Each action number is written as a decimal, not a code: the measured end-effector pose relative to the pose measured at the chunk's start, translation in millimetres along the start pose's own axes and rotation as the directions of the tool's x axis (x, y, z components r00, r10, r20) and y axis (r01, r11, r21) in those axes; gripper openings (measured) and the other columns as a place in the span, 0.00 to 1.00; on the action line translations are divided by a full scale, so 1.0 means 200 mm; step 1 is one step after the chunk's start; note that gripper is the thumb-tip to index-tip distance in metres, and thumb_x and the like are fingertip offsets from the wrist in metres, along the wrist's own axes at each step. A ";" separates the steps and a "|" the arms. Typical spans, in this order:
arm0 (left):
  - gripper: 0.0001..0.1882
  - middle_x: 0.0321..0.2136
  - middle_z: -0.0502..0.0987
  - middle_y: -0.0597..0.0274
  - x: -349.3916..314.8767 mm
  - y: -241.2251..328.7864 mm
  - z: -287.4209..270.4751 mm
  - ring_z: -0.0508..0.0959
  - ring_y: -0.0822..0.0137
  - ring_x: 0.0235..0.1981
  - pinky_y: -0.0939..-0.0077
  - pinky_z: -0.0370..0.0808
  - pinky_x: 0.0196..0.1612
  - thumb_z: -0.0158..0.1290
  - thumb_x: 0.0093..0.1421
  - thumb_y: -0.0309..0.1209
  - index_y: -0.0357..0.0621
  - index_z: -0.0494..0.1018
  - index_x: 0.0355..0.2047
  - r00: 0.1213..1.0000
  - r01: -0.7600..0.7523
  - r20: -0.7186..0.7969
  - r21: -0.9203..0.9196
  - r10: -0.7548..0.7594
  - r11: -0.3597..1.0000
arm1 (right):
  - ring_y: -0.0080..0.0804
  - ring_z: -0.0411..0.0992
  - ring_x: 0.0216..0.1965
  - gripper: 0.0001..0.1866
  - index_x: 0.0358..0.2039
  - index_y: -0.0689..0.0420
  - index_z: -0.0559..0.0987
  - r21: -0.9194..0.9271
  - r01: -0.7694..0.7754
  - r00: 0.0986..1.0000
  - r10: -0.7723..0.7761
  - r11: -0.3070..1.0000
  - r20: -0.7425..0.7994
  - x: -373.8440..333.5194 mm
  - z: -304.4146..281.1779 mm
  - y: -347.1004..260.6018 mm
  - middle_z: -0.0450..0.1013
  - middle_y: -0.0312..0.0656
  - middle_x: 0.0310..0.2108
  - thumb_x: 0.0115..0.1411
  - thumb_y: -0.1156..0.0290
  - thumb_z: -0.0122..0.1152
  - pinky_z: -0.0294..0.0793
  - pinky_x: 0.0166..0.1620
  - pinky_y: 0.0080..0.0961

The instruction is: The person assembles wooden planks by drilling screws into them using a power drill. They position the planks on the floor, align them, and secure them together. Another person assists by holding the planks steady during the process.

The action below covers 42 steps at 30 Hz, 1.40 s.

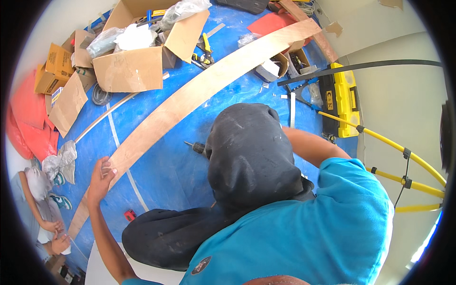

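Note:
A long, thin wooden plank [171,102] runs in a curve from the lower left to the far right. My left hand [100,183] grips its near edge toward the left end, thumb and fingers closed on the wood. My right forearm reaches behind my raised knee, which hides the right hand entirely. From the left side of that knee pokes the black chuck of a power drill [198,147] with a bit in it, pointing left; its body is hidden. A small red tape measure [129,215] lies by my other leg.
Open cardboard boxes [128,71] with bags and tools stand at the far left. Yellow-handled pliers [206,43] lie beyond the plank. A yellow and black toolbox [349,97] and yellow poles [403,151] are at the right. Another person's hands [56,235] show at the left edge.

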<state>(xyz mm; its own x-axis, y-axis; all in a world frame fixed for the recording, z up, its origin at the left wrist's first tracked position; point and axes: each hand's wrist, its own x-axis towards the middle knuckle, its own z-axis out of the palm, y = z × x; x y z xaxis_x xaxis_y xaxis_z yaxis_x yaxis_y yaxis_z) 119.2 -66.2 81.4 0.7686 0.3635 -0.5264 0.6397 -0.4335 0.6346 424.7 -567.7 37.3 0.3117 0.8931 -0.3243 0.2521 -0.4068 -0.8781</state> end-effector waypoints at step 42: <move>0.34 0.64 0.72 0.45 -0.16 0.07 0.42 0.73 0.53 0.67 0.57 0.70 0.71 0.44 0.78 0.53 0.34 0.65 0.68 0.955 -0.160 -0.126 -0.981 0.267 0.111 | 0.28 0.78 0.36 0.17 0.43 0.62 0.85 -0.145 0.096 0.896 -0.022 0.985 0.444 1.04 0.17 -1.05 0.80 0.40 0.34 0.71 0.59 0.61 0.79 0.41 0.27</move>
<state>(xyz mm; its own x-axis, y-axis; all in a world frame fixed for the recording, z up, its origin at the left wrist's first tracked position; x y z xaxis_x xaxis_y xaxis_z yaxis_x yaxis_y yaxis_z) 104.2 -153.2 58.6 0.9050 0.3349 -0.2623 -0.0541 0.7022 0.7099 405.3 -290.4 142.8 -0.1328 0.8942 -0.4275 0.4106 -0.3430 -0.8449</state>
